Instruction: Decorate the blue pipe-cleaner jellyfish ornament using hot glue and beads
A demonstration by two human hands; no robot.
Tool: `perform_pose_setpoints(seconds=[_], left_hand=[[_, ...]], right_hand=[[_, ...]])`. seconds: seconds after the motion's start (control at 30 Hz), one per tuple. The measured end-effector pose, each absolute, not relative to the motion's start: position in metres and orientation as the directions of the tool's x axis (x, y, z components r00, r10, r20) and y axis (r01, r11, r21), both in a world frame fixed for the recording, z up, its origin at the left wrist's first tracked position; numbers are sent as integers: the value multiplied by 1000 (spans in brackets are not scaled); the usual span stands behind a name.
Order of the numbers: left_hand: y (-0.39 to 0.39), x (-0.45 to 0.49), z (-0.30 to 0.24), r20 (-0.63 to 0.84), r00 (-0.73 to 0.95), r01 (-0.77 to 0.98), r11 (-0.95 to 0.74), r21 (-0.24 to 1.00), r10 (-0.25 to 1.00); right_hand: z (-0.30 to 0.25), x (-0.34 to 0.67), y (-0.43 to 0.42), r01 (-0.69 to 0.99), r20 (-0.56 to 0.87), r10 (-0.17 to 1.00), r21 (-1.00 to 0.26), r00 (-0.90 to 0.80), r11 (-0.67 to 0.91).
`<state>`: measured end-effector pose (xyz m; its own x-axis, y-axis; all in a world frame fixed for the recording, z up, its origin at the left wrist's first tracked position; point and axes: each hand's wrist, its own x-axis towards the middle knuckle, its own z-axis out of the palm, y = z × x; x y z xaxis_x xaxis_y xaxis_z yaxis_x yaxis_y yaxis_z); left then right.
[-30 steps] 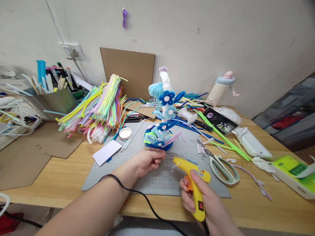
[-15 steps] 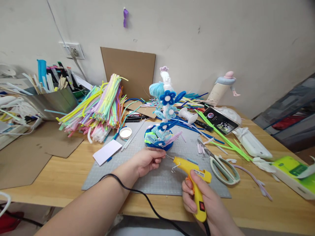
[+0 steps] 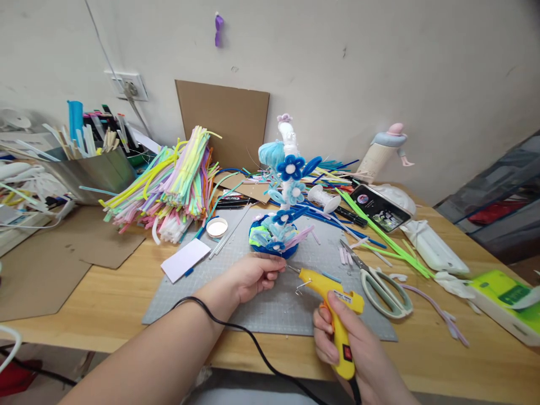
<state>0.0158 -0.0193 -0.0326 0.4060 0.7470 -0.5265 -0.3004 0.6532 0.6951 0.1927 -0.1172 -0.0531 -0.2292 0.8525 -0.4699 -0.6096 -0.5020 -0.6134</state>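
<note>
My right hand (image 3: 337, 332) is wrapped round the handle of a yellow hot glue gun (image 3: 333, 289), whose metal nozzle points left. Just beside the nozzle tip, my left hand (image 3: 257, 275) is closed in a pinch; what lies between its fingertips is too small to make out. Directly beyond the fingertips stands a pipe-cleaner flower piece (image 3: 290, 191), a white stem with blue and light-blue flowers on a round dark-blue base. The gun's black cord (image 3: 248, 332) runs across my left forearm. Under everything lies a grey cutting mat (image 3: 202, 306).
Scissors (image 3: 386, 292) lie right of the glue gun. A pipe-cleaner bundle (image 3: 185, 174), a round white lid (image 3: 216, 226) and a white card (image 3: 185, 260) are on the left. Behind are a thread spool (image 3: 324, 198) and a phone (image 3: 382, 208).
The whole view has shifted slightly, so everything sits a little further right. Both hands keep the same pose, with the nozzle still by my left fingertips.
</note>
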Motion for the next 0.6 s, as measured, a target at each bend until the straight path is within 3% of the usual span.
perform_pose_setpoints(seconds=[0.6], left_hand=[[-19, 17, -33, -536, 394, -307, 656, 689, 747]], right_hand=[[-53, 192, -116, -607, -468, 842, -596, -269, -526]])
